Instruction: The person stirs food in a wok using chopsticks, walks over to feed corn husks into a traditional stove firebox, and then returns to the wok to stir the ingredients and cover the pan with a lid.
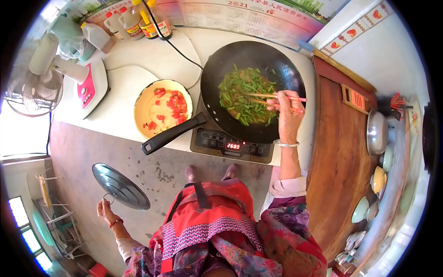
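Observation:
My right hand (288,117) holds a pair of chopsticks (260,96), whose tips are among chopped green vegetables (244,90) in brown liquid. They lie in a black wok (237,57) on an induction cooker (230,147) with a lit red display. Low on the left, away from the counter, my left hand (107,211) grips the ring handle of a dark pot lid (121,185), which is tilted over the floor. Left of the wok, a yellow bowl (146,105) contains cut red pieces (175,104).
Seasoning bottles (138,23) stand at the back left near a pink and white scale (90,90) and a fan (34,85). The wok handle (175,134) sticks out past the counter's front edge. On the right is a wooden table (337,161) with bowls (379,179) beside it.

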{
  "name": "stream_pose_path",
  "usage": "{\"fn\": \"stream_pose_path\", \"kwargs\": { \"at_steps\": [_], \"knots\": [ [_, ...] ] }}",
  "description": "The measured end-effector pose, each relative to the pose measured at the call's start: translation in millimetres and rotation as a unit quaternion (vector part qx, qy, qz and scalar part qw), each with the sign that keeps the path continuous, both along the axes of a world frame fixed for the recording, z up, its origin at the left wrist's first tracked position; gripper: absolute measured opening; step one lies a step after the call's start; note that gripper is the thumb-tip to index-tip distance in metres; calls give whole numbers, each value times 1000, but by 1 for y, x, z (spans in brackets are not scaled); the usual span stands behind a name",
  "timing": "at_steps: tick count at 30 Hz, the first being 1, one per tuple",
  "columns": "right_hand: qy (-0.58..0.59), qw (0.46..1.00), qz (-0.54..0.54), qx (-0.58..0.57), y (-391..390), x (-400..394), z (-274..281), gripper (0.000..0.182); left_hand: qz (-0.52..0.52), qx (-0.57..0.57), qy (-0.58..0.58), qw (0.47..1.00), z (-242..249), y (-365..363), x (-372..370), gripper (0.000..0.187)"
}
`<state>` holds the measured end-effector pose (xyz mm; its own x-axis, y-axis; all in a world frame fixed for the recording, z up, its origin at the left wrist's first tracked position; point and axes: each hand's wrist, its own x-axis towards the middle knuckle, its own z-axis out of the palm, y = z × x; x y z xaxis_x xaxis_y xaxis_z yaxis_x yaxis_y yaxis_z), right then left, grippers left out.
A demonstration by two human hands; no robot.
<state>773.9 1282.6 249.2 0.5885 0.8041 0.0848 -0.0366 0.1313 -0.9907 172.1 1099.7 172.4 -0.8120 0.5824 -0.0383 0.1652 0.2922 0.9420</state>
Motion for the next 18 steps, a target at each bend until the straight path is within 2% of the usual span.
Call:
{"fn": "stream_pose_path", "kwargs": {
  "at_steps": [5,11,15,18],
  "knots": [
    [-41,997,-59,40,-3,7,31,14,17,-4,17,1000,5,-1,-3,10],
    [-62,997,-42,34,4,6,21,14,13,22,28,999,17,3,-9,10],
    [-39,996,-51,55,-10,10,35,14,4,73,73,995,42,12,-13,10],
    [-9,997,-57,45,-29,18,40,16,-18,94,118,988,79,24,-19,9]
  ]
}}
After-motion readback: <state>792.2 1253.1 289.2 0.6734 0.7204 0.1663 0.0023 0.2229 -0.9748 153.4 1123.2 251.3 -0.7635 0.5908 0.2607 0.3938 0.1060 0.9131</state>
